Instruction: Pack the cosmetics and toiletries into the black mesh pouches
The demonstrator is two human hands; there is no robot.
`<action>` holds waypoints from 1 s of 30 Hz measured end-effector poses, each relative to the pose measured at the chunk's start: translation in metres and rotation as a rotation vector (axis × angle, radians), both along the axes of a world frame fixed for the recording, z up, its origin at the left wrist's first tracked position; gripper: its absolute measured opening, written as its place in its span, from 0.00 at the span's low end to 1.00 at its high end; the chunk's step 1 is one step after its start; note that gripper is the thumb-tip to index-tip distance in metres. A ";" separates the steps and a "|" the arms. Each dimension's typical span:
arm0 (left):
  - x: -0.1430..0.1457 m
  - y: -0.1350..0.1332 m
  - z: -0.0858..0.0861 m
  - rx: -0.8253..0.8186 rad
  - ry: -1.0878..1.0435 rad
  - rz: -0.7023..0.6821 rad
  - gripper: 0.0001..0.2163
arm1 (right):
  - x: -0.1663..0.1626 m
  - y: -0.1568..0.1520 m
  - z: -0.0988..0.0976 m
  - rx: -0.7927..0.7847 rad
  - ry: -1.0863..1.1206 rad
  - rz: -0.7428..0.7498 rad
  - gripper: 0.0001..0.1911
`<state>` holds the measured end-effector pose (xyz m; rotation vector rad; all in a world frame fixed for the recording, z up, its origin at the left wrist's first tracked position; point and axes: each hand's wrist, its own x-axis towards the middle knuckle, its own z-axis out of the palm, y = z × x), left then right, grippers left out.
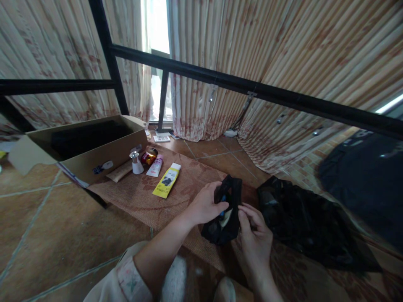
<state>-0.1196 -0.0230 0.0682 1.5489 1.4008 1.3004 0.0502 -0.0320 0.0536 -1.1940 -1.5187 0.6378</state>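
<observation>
A small black pouch [217,237] is held with its mouth open at the near edge of the cloth-covered surface. Inside it show something blue [223,200] and something pale, too small to name. My left hand [206,205] grips the pouch's left side, thumb over the opening. The fingertips of my right hand [256,230] pinch its right rim. Left of the pouch lies a yellow tube [167,181] with a white cap. Beyond that are a pink-and-white tube [155,166], a jar with a dark lid [149,156], a white silver-topped bottle [136,163] and a brown tube [120,171].
An open cardboard box [107,157] with dark contents stands at the left end of the brown cloth [138,203]. To my right lies a large black plastic bag [308,222]. A dark metal rail [201,73] crosses before the curtains [201,109]. Tiled floor [40,218] shows at left.
</observation>
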 end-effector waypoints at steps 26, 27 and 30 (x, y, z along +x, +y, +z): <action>-0.121 0.012 -0.014 -0.782 0.741 0.571 0.29 | 0.000 0.002 -0.004 0.012 -0.005 0.012 0.12; -0.119 0.014 -0.016 -0.782 0.746 0.589 0.30 | 0.001 0.002 -0.004 0.008 -0.003 0.012 0.12; -0.113 0.018 -0.022 -0.749 0.777 0.647 0.30 | 0.001 0.002 -0.005 -0.002 0.001 0.013 0.12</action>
